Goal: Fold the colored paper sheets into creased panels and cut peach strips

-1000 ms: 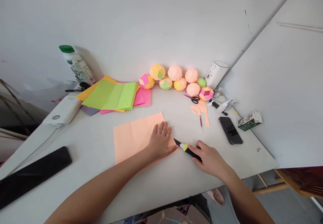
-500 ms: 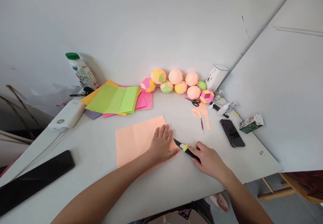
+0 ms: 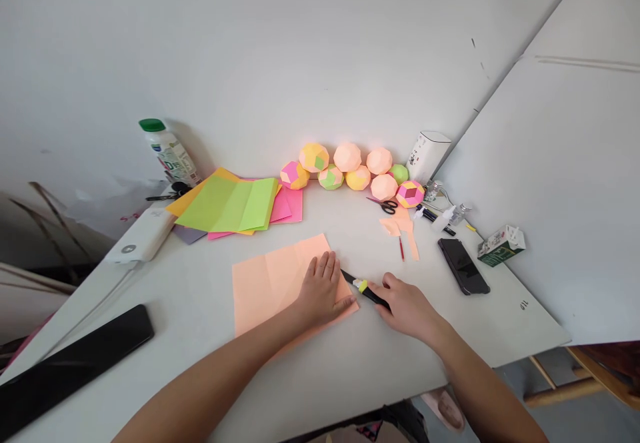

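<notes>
A creased sheet of peach paper (image 3: 267, 290) lies on the white table (image 3: 200, 336). My left hand (image 3: 323, 291) rests flat on its right part, fingers stretched out and pointing away from me. In my right hand (image 3: 407, 306) is a black and yellow utility knife (image 3: 369, 291), its handle wrapped by the fingers. The dark blade points left and its tip is at the paper's right edge, close beside my left hand. Whether the blade is between the paper's folded layers I cannot tell.
Coloured sheets (image 3: 225, 206) lie back left near a bottle (image 3: 173, 153) and a white power bank (image 3: 143, 235). Several paper balls (image 3: 347, 157) line the wall. Scissors (image 3: 387, 207), peach scraps (image 3: 400, 223), a phone (image 3: 463, 266) and a small carton (image 3: 501, 245) are at the right.
The knife tip has shifted slightly up and left along the paper's right edge. My left hand stays flat on the sheet. The whole view has moved a little.
</notes>
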`<state>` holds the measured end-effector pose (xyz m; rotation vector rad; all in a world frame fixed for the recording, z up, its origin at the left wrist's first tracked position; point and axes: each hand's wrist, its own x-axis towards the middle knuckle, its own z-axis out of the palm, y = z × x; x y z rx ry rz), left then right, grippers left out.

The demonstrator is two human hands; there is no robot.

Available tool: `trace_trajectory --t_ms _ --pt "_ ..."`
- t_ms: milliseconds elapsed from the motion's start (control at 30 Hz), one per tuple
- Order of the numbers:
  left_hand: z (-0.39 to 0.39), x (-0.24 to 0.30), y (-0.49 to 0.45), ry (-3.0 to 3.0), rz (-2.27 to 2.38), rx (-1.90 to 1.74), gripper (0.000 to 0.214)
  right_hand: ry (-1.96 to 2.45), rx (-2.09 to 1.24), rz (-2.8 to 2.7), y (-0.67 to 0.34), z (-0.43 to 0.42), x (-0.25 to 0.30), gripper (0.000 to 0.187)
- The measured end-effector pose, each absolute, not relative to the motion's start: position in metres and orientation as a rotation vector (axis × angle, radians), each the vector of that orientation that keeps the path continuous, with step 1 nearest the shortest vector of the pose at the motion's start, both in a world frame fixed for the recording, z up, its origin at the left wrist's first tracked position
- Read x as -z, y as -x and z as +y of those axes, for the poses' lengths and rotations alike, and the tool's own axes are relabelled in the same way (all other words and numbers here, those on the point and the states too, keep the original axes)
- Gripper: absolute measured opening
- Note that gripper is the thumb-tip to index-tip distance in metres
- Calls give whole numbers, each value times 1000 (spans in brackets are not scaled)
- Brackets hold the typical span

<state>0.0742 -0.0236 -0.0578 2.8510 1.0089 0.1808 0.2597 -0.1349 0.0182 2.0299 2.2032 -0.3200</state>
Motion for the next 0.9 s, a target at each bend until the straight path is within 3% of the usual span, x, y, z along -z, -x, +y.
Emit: trace_trajectory --t_ms 200,467,900 --pt "16 41 -59 -2893 842 -116 46 -2020 389 2215 -263 -134 -18 48" --pt "37 49 -53 -2885 813 -60 82 -2022 307 2231 -261 -132 -13 48" --pt "46 49 -57 -2817 894 -54 95 -2019 300 2203 -251 -105 -16 49"
